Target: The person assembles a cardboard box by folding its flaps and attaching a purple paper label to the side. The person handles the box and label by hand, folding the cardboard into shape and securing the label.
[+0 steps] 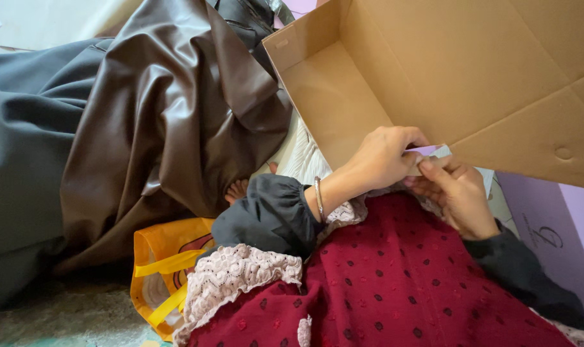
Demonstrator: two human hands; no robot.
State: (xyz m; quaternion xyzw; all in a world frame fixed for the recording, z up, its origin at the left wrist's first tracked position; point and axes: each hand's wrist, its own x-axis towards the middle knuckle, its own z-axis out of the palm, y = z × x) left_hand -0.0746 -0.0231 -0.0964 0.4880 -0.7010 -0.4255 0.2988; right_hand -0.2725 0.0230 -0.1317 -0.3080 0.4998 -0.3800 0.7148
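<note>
Over a dark red dotted fabric [395, 283], the left hand [385, 157] and right hand [456, 193] both pinched a small pale purple paper strip [428, 151] against the open brown cardboard box [472, 71]; behind lay brown leather-like cloth [170, 122].

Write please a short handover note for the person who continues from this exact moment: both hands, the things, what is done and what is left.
Left hand: pinching a small pale purple piece at the lower edge of the cardboard box.
Right hand: holding the same piece from below.
Box: open, lying on its side, looks empty inside.
Done: piece held against the box edge.
Left: cannot tell whether it is stuck on or coming off.
</note>
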